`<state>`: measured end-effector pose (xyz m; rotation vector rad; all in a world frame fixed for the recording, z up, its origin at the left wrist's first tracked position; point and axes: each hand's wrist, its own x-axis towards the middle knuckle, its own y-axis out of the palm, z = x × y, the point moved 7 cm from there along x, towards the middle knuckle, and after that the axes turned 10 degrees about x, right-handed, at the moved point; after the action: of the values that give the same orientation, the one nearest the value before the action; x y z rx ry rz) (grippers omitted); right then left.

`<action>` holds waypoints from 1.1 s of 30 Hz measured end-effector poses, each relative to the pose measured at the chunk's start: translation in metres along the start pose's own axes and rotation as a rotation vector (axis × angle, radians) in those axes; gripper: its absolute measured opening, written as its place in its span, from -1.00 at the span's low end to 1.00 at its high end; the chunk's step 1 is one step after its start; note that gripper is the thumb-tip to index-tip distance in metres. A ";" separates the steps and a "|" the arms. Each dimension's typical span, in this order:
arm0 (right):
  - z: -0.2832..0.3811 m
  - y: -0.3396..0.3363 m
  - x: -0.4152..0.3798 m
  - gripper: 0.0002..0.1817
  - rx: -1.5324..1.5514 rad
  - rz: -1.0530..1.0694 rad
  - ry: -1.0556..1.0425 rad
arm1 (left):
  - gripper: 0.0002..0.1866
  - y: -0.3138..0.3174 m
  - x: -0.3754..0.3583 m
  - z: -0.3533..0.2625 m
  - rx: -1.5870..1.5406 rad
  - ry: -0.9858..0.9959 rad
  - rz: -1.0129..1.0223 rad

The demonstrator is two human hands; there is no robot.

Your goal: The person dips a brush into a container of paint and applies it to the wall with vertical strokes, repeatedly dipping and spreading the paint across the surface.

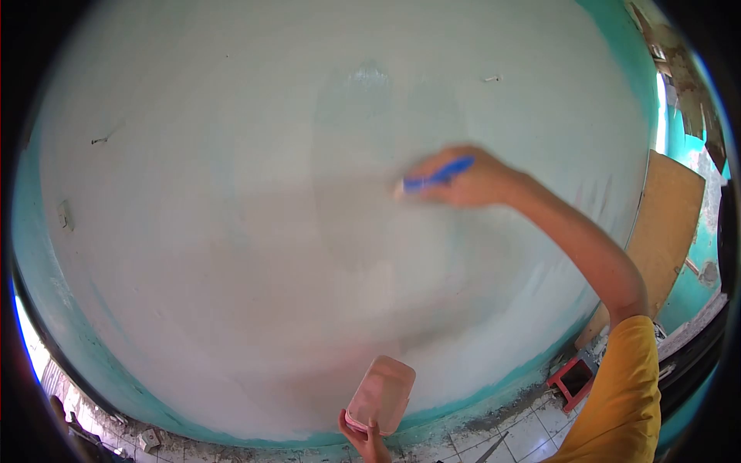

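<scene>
My right hand [485, 179] is closed around the blue handle of a paintbrush [441, 176], blurred by motion, with its pale tip toward the wall [231, 262]. The wall is coated whitish grey, and darker, damp-looking patches show around the brush. Low in the view, my left hand [366, 443] grips a pink plastic container [384, 392] by its lower end, with the thumb over the near rim. A pinkish film covers the inside of the container, which is tilted toward me.
Turquoise paint borders the wall. A light switch [65, 216] sits at left, and a small fixture [492, 79] sticks out at upper right. A wooden board [670, 208] leans at right. Below it, a red stool [573, 383] stands on the tiled floor [529, 438].
</scene>
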<state>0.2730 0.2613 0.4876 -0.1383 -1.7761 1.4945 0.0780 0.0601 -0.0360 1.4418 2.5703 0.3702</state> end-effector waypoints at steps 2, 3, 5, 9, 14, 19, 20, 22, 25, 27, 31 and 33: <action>0.000 -0.063 0.031 -0.60 -0.150 -0.291 -0.047 | -0.01 -0.003 0.002 0.009 -0.011 -0.009 0.017; 0.006 -0.093 0.042 -0.60 -0.211 -0.459 -0.036 | 0.00 -0.004 0.003 0.011 -0.020 -0.016 0.033; 0.013 -0.127 0.056 -0.61 -0.318 -0.641 -0.219 | 0.00 -0.003 0.001 0.009 -0.006 -0.009 0.028; 0.032 -0.119 0.050 -0.65 -0.376 -0.714 -0.166 | 0.00 -0.002 0.000 0.011 0.003 -0.015 0.031; 0.035 0.044 -0.023 -0.67 -0.089 -0.141 -0.322 | -0.01 -0.003 -0.003 -0.015 -0.019 0.039 0.002; 0.008 0.034 -0.003 -0.69 0.007 -0.016 -0.038 | -0.04 -0.007 0.001 -0.014 0.019 0.066 -0.049; 0.008 0.000 0.012 -0.69 -0.013 -0.136 -0.014 | -0.04 -0.005 -0.002 -0.014 0.025 0.058 -0.036; 0.011 -0.066 0.038 -0.69 -0.110 -0.399 -0.052 | -0.04 -0.008 -0.003 -0.014 0.038 0.048 -0.022; 0.023 -0.118 0.051 -0.70 -0.202 -0.664 -0.116 | -0.03 -0.005 -0.005 -0.013 0.000 -0.001 0.016; 0.025 -0.118 0.044 -0.70 -0.209 -0.790 -0.103 | -0.04 -0.004 -0.007 -0.017 0.028 -0.017 0.023; 0.028 -0.010 0.006 -0.66 -0.360 -0.532 -0.225 | -0.05 -0.009 -0.004 -0.007 0.006 -0.012 0.012; 0.037 0.063 -0.032 -0.60 -0.236 -0.323 -0.264 | -0.10 -0.012 0.004 0.002 -0.206 0.147 0.056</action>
<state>0.2473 0.2334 0.4173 0.2294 -2.0685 1.1087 0.0667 0.0583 -0.0413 1.4634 2.5156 0.7520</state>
